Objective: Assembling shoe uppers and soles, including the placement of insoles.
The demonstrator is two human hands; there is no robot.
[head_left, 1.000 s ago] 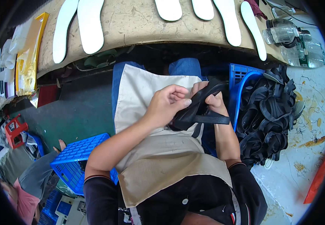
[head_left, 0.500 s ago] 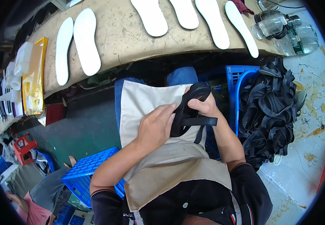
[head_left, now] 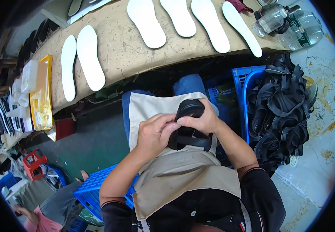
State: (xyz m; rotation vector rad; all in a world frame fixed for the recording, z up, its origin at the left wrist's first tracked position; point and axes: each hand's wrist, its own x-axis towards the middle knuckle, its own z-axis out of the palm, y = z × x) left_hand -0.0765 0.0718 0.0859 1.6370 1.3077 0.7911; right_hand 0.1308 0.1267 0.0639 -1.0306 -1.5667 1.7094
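Note:
A black strappy sandal [head_left: 189,108] is held over my lap, above a cream apron [head_left: 152,101]. My left hand [head_left: 154,132] pinches the sandal's edge on its left side, thumb and fingers pressed together. Wrapped round the right side is my right hand [head_left: 202,120], its thumb lying across the sandal toward the left fingertips. A loose-looking strap [head_left: 192,141] crosses below the hands. Part of the sandal is covered by my fingers.
Several white insoles [head_left: 146,24] lie on the brown-covered table [head_left: 115,46] ahead. A blue crate [head_left: 246,104] at right stands beside piled black sandals [head_left: 281,112]. Plastic bottles [head_left: 300,29] sit at far right. Another blue crate [head_left: 98,185] and a seated person [head_left: 51,207] are at lower left.
The sandal has turned in my hands and come slightly lower and left. My right thumb has moved to the left fingertips. The view has shifted a little.

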